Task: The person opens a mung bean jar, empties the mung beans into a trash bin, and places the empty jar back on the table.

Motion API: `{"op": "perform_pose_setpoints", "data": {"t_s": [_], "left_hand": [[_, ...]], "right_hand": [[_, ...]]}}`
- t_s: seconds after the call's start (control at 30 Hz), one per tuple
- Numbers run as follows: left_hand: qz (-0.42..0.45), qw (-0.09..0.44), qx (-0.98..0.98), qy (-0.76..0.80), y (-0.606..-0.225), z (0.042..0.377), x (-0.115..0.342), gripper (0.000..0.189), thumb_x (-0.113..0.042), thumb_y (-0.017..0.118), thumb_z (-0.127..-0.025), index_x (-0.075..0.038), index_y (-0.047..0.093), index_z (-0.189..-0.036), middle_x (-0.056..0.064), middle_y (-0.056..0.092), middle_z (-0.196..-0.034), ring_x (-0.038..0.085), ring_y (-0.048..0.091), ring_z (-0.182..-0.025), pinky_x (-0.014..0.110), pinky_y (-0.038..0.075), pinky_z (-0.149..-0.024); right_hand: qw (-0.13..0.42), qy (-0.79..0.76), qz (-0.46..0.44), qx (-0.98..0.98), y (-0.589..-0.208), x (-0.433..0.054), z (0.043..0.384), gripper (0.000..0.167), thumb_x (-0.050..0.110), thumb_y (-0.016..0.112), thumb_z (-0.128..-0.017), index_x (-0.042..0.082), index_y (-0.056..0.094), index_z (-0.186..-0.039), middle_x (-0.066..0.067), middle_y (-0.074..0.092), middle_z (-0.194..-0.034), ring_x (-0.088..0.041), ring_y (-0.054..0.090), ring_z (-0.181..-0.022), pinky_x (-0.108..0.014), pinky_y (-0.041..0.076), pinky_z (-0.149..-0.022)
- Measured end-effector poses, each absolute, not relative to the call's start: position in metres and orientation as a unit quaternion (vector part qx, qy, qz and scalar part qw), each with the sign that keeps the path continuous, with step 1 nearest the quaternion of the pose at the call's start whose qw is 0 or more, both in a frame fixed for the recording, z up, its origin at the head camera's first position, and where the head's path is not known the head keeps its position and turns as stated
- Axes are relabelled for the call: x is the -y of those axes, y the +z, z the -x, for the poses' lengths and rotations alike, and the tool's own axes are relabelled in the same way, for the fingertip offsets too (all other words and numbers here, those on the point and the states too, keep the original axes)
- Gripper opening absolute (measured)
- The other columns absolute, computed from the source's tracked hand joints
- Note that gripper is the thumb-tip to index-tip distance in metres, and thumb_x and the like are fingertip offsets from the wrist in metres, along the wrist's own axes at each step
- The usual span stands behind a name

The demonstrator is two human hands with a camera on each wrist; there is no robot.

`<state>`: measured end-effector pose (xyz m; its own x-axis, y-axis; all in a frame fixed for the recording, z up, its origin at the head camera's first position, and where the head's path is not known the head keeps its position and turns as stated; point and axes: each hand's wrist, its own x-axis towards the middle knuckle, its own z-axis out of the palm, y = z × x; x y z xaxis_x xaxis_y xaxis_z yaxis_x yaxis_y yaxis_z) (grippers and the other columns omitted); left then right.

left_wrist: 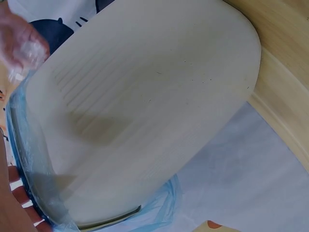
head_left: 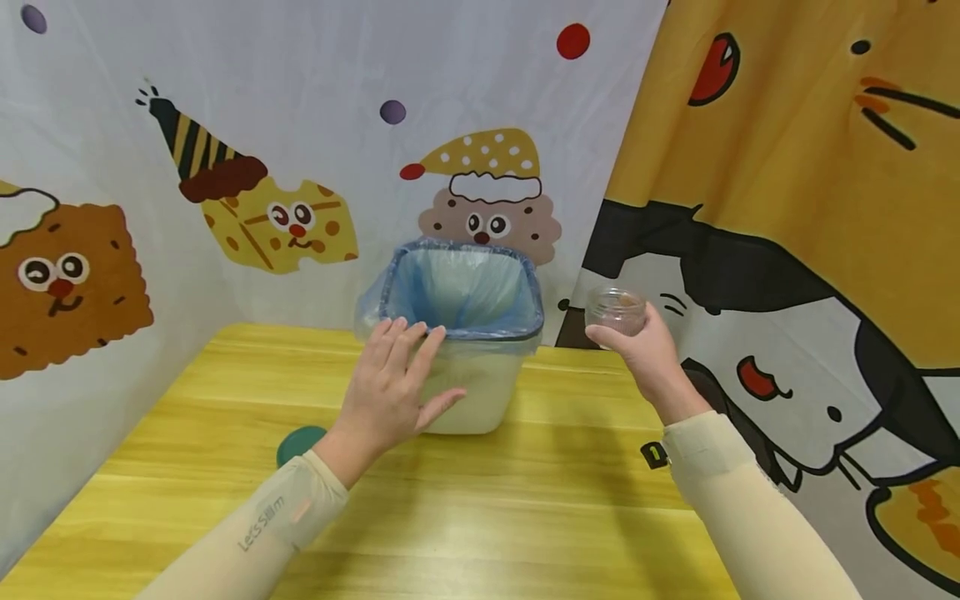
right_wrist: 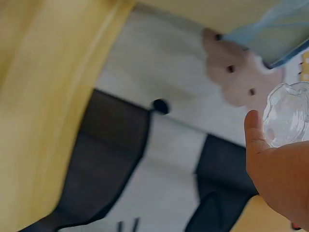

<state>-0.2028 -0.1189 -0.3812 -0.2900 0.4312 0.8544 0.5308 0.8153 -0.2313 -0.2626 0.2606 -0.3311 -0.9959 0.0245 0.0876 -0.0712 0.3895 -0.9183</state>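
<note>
A cream trash bin [head_left: 468,387] stands on the table, lined with a blue plastic bag [head_left: 480,287] folded over its rim. My left hand [head_left: 397,375] lies at the bin's front rim, fingers stretched out and the thumb apart. In the left wrist view, the fingertips [left_wrist: 21,195] reach the bagged rim beside the bin's wall [left_wrist: 145,96]. To the right of the bin, my right hand [head_left: 648,354] holds a clear jar [head_left: 615,310] above the table, its mouth uncovered. The right wrist view shows the thumb [right_wrist: 254,130] against the jar [right_wrist: 285,116].
A green round lid [head_left: 300,446] lies on the wooden table [head_left: 480,517], left of the bin and partly behind my left forearm. A small black tag [head_left: 654,455] is near my right cuff. Cartoon-printed cloth [head_left: 315,100] hangs behind and along the right side.
</note>
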Motion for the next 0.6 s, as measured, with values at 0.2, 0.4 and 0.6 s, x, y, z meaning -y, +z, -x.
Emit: {"op": "perform_pose_setpoints", "data": {"t_s": [0.2, 0.4, 0.6], "left_hand": [[0.299, 0.514, 0.803, -0.044, -0.38, 0.201, 0.119, 0.081, -0.069, 0.037, -0.108, 0.0, 0.062, -0.141, 0.023, 0.064, -0.13, 0.045, 0.064, -0.121, 0.059, 0.05, -0.113], [0.3, 0.511, 0.804, -0.047, -0.38, 0.2, 0.119, 0.082, -0.07, 0.036, -0.108, 0.0, 0.061, -0.142, 0.024, 0.064, -0.131, 0.046, 0.063, -0.122, 0.06, 0.05, -0.112], [0.298, 0.507, 0.808, -0.046, -0.381, 0.2, 0.119, 0.081, -0.07, 0.037, -0.108, 0.0, 0.061, -0.143, 0.023, 0.064, -0.131, 0.045, 0.062, -0.124, 0.06, 0.05, -0.113]], "right_hand": [[0.048, 0.535, 0.021, 0.843, -0.37, -0.285, 0.26, 0.107, 0.037, 0.085, -0.093, 0.014, 0.016, -0.171, -0.02, 0.038, -0.166, -0.036, 0.048, -0.146, -0.042, 0.049, -0.112], [0.05, 0.523, 0.043, 0.85, -0.405, -0.302, 0.262, 0.112, 0.039, 0.086, -0.092, 0.011, 0.012, -0.172, -0.025, 0.036, -0.167, -0.041, 0.046, -0.145, -0.055, 0.045, -0.117], [0.036, 0.526, 0.062, 0.847, -0.433, -0.311, 0.266, 0.109, 0.041, 0.085, -0.091, 0.007, 0.018, -0.169, -0.023, 0.04, -0.162, -0.038, 0.049, -0.141, -0.05, 0.046, -0.115]]}}
